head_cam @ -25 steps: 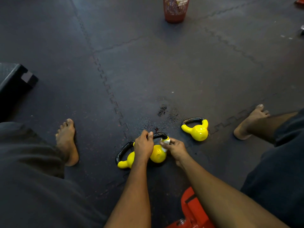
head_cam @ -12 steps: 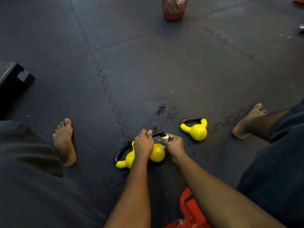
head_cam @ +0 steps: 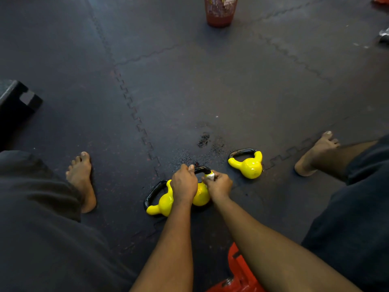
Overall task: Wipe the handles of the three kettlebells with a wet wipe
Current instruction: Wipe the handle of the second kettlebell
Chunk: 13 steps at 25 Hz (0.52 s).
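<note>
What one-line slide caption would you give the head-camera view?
Left hand grips the black handle of the middle yellow kettlebell while the right hand pinches a white wet wipe against it.

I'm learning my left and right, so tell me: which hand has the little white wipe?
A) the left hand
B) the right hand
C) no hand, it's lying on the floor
B: the right hand pinches the white wet wipe against the black handle of the middle kettlebell, while the left hand grips that handle with no wipe in it.
</note>
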Available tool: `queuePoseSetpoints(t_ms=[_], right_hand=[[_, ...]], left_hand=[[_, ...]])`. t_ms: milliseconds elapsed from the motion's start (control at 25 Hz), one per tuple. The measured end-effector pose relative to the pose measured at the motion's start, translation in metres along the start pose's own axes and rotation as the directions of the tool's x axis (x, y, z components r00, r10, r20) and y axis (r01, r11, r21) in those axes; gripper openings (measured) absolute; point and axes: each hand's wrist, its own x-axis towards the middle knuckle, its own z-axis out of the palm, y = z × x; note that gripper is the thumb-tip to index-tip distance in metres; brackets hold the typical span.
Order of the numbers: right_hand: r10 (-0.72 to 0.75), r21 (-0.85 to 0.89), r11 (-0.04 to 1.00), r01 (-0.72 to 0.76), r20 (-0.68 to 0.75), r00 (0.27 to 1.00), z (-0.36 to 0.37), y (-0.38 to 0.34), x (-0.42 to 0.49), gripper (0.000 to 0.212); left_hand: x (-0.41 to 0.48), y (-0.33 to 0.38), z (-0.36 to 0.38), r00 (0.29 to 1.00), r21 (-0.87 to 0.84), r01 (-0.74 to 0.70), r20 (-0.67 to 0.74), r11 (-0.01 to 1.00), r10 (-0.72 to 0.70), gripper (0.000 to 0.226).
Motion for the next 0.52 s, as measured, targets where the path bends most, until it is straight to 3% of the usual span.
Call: queuePoseSetpoints(t_ms=[80, 120, 160, 240, 360, 440, 520], right_hand=[[-0.003, -0.093, 0.996, -0.011, -0.152, 0.988, 0.005, -0.001, -0.009, 0.023], [-0.013, -0.083, 0.997, 0.001, -0.147, 0.989, 0.004, 0.000, -0.009, 0.022], [-0.019, -0.012, 1.000, 0.018, -0.075, 0.997, 0.003, 0.002, -0.005, 0.022], [0.009, 0.248, 0.967, -0.059, 0.199, 0.980, -0.008, 0.004, 0.004, 0.026], [0.026, 0.370, 0.894, -0.254, 0.524, 0.852, -0.026, 0.007, 0.017, 0.039], [0.020, 0.364, 0.891, -0.272, 0.566, 0.824, -0.029, 0.009, 0.019, 0.041], [0.015, 0.358, 0.911, -0.202, 0.463, 0.886, -0.024, 0.009, 0.015, 0.037]], left_hand=[[-0.002, 0.001, 0.001, 1.000, 0.017, -0.017, 0.006, 1.000, 0.017, 0.036], [-0.002, 0.001, 0.001, 1.000, 0.017, -0.020, 0.010, 1.000, 0.020, 0.036], [-0.001, 0.000, 0.000, 1.000, 0.013, -0.015, 0.014, 1.000, 0.014, 0.036], [0.001, -0.004, -0.002, 0.999, -0.005, 0.002, 0.035, 1.000, -0.002, 0.037], [0.000, -0.009, -0.006, 0.998, -0.027, -0.010, 0.067, 1.000, 0.011, 0.036], [-0.001, -0.007, -0.006, 0.997, -0.015, -0.025, 0.078, 1.000, 0.026, 0.034], [0.000, -0.004, -0.004, 0.997, 0.007, -0.029, 0.072, 1.000, 0.028, 0.035]])
